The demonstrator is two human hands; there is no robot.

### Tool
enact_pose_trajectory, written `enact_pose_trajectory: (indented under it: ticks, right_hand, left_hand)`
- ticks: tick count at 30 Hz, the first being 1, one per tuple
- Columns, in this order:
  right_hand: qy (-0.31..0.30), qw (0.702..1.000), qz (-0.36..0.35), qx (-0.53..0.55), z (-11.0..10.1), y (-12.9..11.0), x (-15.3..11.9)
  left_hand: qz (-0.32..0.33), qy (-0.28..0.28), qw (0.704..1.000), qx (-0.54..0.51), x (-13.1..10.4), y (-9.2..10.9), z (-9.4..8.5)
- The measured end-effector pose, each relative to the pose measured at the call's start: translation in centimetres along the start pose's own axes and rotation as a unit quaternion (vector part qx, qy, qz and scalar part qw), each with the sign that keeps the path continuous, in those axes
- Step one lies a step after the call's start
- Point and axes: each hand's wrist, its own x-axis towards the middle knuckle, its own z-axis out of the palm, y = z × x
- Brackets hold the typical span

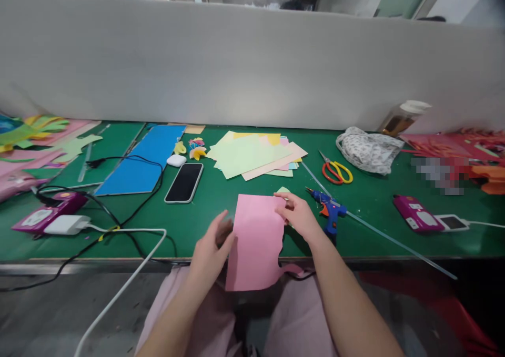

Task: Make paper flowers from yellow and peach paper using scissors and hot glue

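A sheet of pink paper [256, 241] stands tilted over the table's front edge, its right side cut or torn unevenly, with a curled strip hanging off the lower right. My right hand [299, 217] pinches the sheet near its upper right corner. Along the left edge, my left hand [213, 246] has its fingers apart, the thumb touching or nearly touching the paper; some of these fingers are blurred. Just right of my right hand lies a blue glue gun [333, 215] with a long clear glue stick [398, 245]. A scrap of pale green paper [283, 190] shows behind the pink sheet.
Behind the sheet lies a stack of coloured paper [252, 154]. Scissors [335, 170] and a patterned cloth bundle [369, 149] are to the right. A phone [184, 183], blue board [144, 160], purple power strip [55, 212] and trailing cables [130, 286] occupy the left.
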Motion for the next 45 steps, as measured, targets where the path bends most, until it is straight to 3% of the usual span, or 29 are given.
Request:
enact_pose_trajectory:
  ticks: [2, 4, 5, 6, 10, 15, 23, 30, 38, 45]
  right_hand:
    - [-0.005, 0.998, -0.015, -0.057, 0.5, 0.2, 0.4]
    - [-0.001, 0.993, -0.037, -0.116, 1.1, 0.5, 0.9]
    - [0.002, 0.988, -0.047, -0.146, 1.3, 0.6, 1.1]
    - [0.004, 0.983, -0.056, -0.176, 1.5, 0.6, 1.4]
    - [0.002, 0.954, -0.080, -0.290, 2.3, 0.5, 2.3]
    - [-0.020, 0.904, -0.115, -0.412, 3.9, -0.3, 4.2]
    - [-0.033, 0.841, -0.162, -0.515, 5.6, -0.5, 5.7]
    - [-0.034, 0.813, -0.197, -0.547, 5.6, -0.4, 4.7]
    - [-0.021, 0.786, -0.221, -0.577, 6.4, -0.1, 4.2]
    - [-0.012, 0.782, -0.236, -0.576, 6.7, 0.2, 4.0]
  left_hand:
    - [0.127, 0.067, 0.976, 0.161, 1.2, 0.4, 0.2]
    - [0.244, 0.011, 0.933, 0.266, 2.5, 1.0, 0.8]
    - [0.279, -0.027, 0.906, 0.318, 3.2, 1.2, 1.3]
    - [0.284, -0.041, 0.898, 0.333, 3.7, 1.4, 1.7]
    - [0.270, -0.048, 0.890, 0.364, 4.7, 1.3, 2.8]
    - [0.261, -0.030, 0.883, 0.389, 5.3, 0.8, 2.6]
    - [0.274, -0.038, 0.869, 0.411, 6.5, 0.3, 2.7]
    - [0.231, 0.001, 0.878, 0.420, 6.1, 0.3, 3.3]
    - [0.215, 0.006, 0.873, 0.438, 6.2, 0.9, 3.6]
    - [0.206, 0.006, 0.871, 0.446, 6.3, 1.0, 3.4]
